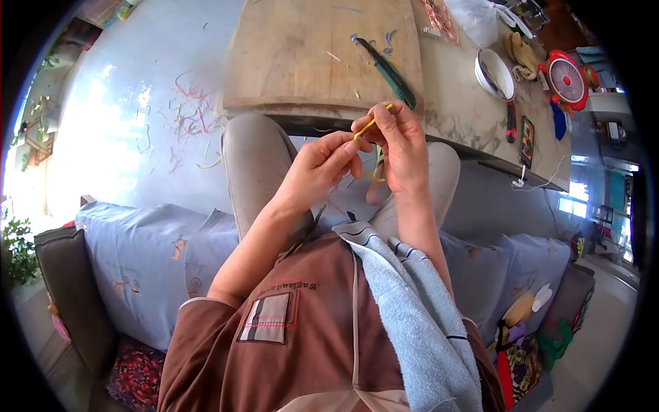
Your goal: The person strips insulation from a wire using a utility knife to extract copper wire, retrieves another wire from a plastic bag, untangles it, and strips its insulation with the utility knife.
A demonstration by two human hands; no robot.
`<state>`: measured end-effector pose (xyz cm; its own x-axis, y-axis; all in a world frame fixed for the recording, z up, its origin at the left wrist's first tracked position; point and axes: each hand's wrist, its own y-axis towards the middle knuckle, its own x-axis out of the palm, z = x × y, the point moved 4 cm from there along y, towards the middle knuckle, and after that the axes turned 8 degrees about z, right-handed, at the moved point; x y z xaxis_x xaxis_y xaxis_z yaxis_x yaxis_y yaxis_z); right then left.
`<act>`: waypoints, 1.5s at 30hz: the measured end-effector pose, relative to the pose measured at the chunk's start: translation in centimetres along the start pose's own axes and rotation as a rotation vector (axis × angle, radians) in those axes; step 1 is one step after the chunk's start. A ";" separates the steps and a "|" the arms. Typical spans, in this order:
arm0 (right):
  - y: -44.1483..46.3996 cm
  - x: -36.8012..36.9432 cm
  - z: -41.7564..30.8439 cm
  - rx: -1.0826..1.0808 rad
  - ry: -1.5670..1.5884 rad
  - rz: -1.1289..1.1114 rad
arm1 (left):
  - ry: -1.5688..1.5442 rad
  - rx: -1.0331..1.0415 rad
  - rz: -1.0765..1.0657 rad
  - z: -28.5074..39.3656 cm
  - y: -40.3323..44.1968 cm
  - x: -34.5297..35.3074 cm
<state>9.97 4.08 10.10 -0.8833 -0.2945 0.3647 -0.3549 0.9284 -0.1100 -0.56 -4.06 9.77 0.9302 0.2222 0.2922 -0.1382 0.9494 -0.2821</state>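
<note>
My left hand and my right hand are close together above my lap, both closed on a thin yellow wire. It runs slantwise between my fingertips, and a yellow length also shows below, between my knees. Just beyond my right hand, a green and black utility knife lies on the wooden board, its tip pointing away to the left. Small bluish scraps are scattered around that tip.
Coloured strips litter the floor at left. On the table to the right are copper strands, a white bowl, a phone with a white cable and a red fan-like object. A light blue towel hangs over my front.
</note>
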 end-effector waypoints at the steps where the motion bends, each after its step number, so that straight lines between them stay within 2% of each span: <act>1: -0.1 0.1 0.0 0.012 0.038 -0.005 | 0.005 -0.002 -0.010 0.2 0.0 0.1; 7: -0.4 0.3 -1.0 -0.196 -0.042 -0.004 | 0.047 0.087 0.041 1.0 -0.2 0.3; 10: -0.7 0.1 -1.5 -0.264 -0.088 -0.022 | 0.177 0.134 0.012 1.4 -0.2 0.5; 13: -1.1 0.3 -2.3 -0.219 -0.121 -0.070 | 0.308 0.069 -0.039 1.1 -0.6 0.5; 16: -1.5 0.0 -2.6 -0.104 -0.227 -0.147 | 0.483 0.049 -0.219 2.3 -1.2 0.5; 20: -1.3 -0.4 -2.2 -0.006 -0.189 -0.225 | 0.381 -0.082 -0.407 2.1 -0.9 0.4; 23: -0.4 -1.1 -1.9 0.016 -0.021 -0.102 | 0.215 -0.030 -0.263 2.4 -1.1 1.2; 24: -0.1 -1.4 -2.0 0.001 -0.030 -0.115 | 0.163 0.051 -0.219 2.0 -1.1 1.1; 27: 0.0 -1.5 -2.0 0.050 -0.038 -0.072 | 0.235 0.219 -0.014 0.3 -0.9 0.5; 31: 0.2 -1.5 -1.7 0.027 -0.049 -0.107 | -0.058 -0.089 -0.088 0.1 -1.1 -0.1; 34: 0.5 -1.8 -1.5 0.012 -0.103 -0.120 | 0.097 -0.029 -0.096 0.3 -0.9 -0.2; 37: 0.9 -1.7 -1.2 -0.010 -0.165 -0.027 | 0.160 0.057 0.053 -0.2 -0.5 -0.4; 39: 0.5 -1.4 -1.3 -0.076 -0.263 0.018 | 0.509 0.454 0.224 0.3 -0.1 -0.7; 40: 0.2 -1.7 -0.7 -0.034 -0.273 -0.007 | 0.685 0.647 0.312 0.7 -0.3 -0.6; 43: -0.7 -1.3 -0.6 -0.021 -0.272 0.017 | 0.788 0.738 0.377 0.7 -0.5 0.0; 45: -0.7 -1.2 -0.4 -0.033 -0.268 0.035 | 0.771 0.694 0.378 0.2 -0.3 -0.1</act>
<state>11.37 3.91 10.15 -0.9461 -0.3073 0.1024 -0.3162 0.9448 -0.0861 -0.74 -4.30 10.04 0.7168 0.5560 -0.4208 -0.3949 0.8211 0.4121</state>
